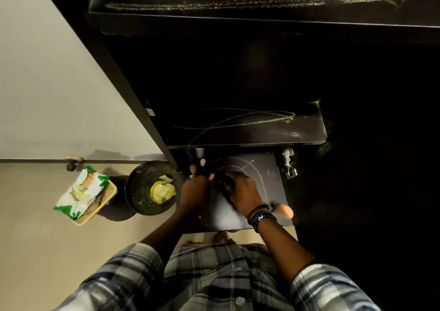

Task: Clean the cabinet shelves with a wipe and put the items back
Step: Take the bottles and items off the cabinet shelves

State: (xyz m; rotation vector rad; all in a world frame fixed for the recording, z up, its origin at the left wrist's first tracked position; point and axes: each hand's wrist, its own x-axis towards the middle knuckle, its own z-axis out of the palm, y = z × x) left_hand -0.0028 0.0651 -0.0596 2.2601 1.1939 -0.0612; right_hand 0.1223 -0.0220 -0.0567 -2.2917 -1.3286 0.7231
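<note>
Plaid sleeves (133,263) framed both arms at the cabinet's bottom shelf (269,167). There the right hand (242,191) curled round a dark item (223,183); the left hand (195,191) met it, its grip too blurred to tell. Small bottles (200,156) stood at the shelf's back left. On the floor, a wipes pack (81,191) lay on a tan tray (104,203) beside a bin (142,182).

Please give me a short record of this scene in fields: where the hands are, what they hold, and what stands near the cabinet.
hands at: lowest shelf of the dark cabinet
right hand: fingers curled on a small dark item
left hand: at the same item, grip blurred
shelf, back left: small bottles
floor, left: round bin with yellow waste; wipes pack beside it
</note>
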